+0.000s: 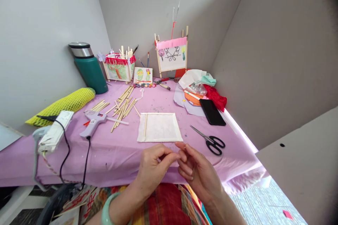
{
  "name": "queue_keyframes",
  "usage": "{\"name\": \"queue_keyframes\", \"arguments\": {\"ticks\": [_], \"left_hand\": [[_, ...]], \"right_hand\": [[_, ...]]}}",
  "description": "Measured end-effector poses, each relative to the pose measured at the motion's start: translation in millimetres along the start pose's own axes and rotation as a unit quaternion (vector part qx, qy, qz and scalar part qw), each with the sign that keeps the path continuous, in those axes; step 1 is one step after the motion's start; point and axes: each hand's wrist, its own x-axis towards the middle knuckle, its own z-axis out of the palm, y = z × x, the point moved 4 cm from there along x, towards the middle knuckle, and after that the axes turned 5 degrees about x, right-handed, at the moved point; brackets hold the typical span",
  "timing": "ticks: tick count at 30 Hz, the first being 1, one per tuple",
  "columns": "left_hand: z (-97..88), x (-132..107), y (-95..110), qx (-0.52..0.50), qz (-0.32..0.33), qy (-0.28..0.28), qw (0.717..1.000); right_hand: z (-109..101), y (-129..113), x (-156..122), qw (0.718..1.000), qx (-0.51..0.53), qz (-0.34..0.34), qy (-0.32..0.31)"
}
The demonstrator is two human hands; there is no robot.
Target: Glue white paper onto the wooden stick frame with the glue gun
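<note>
My left hand is closed in a pinch at the table's front edge, its thumb and forefinger tips against the fingers of my right hand. The right thumb and forefinger are also drawn together, with the other fingers loosely curled. Anything between the fingertips is too small to make out. Just beyond both hands lies a white fabric-covered panel edged with thin wooden sticks; one stick crosses it near the left side. Black-handled scissors rest to the right, blades partly apart.
Left of the panel are a glue gun, loose wooden sticks, a white power strip and a green bottle. A phone and red fabric lie right. A decorated lantern stands at the back.
</note>
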Motion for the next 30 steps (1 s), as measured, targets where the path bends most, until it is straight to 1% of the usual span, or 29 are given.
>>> {"name": "queue_keyframes", "arguments": {"ticks": [2,4,8,11,13,14,15,17,20,21,23,24,26,28,30], "left_hand": [[-3.1,-1,7,0.025,0.072,0.02,0.997],[-4.0,-1,10,0.05,0.131,0.037,0.989],[-0.1,-3,8,0.143,0.224,0.059,0.962],[2.4,-4,4,0.224,0.27,0.067,0.934],[3.1,-6,4,0.242,0.288,0.057,0.925],[3.0,-7,5,0.236,0.294,0.05,0.925],[2.3,-8,6,0.221,0.292,0.044,0.929],[-0.9,-7,6,0.172,0.254,0.042,0.951],[-7.4,-4,2,0.103,0.13,0.057,0.984],[-9.1,-2,-1,0.091,0.091,0.061,0.99],[-11.1,0,-4,0.075,0.042,0.066,0.994],[-11.4,0,-5,0.07,0.03,0.066,0.995],[-10.8,1,-6,0.065,0.031,0.061,0.996],[-9.7,1,-5,0.072,0.05,0.054,0.995],[-8.9,0,-4,0.092,0.088,0.055,0.99]], "right_hand": [[2,5,0,1.0,0.002,0.011,-0.005],[4,11,-1,1.0,0.001,0.018,-0.014],[5,20,-3,1.0,-0.006,0.031,0.002],[6,21,-4,1.0,-0.02,0.02,0.004],[8,21,-5,1.0,-0.011,0.022,-0.006],[9,22,-6,0.999,0.002,0.03,-0.014],[10,22,-6,0.999,0.017,0.04,-0.022],[11,21,-7,0.997,0.044,0.054,-0.04],[9,15,-7,0.996,0.06,0.043,-0.049],[8,13,-7,0.996,0.063,0.039,-0.049],[6,9,-7,0.996,0.069,0.036,-0.053],[6,8,-7,0.995,0.072,0.037,-0.057],[6,7,-7,0.994,0.075,0.039,-0.065],[7,8,-7,0.994,0.074,0.042,-0.067],[8,10,-8,0.995,0.066,0.041,-0.062]]}}
